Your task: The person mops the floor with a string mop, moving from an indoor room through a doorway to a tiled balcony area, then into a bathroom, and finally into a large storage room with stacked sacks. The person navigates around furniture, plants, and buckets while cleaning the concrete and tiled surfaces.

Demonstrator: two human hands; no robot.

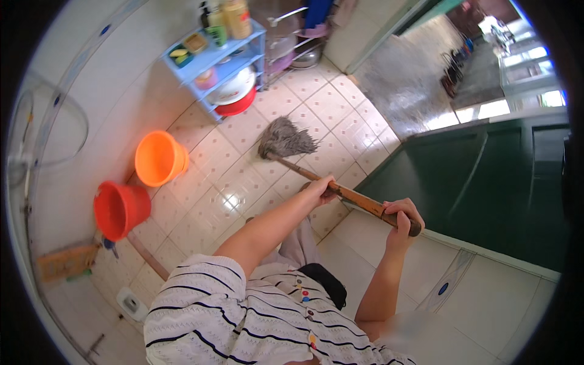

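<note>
I hold a mop with a brown wooden handle (359,201) in both hands. My left hand (321,190) grips the handle partway down. My right hand (403,218) is closed around the handle's top end. The grey string mop head (283,139) rests on the patterned tiled floor (213,182), ahead of me. The handle slants from lower right up to the mop head at the upper left.
An orange bucket (159,158) and a red bucket (119,209) lie by the left wall. A blue shelf rack (220,59) with bottles and basins stands at the back. A dark green door (486,182) is on the right, with an open doorway (420,85) beyond.
</note>
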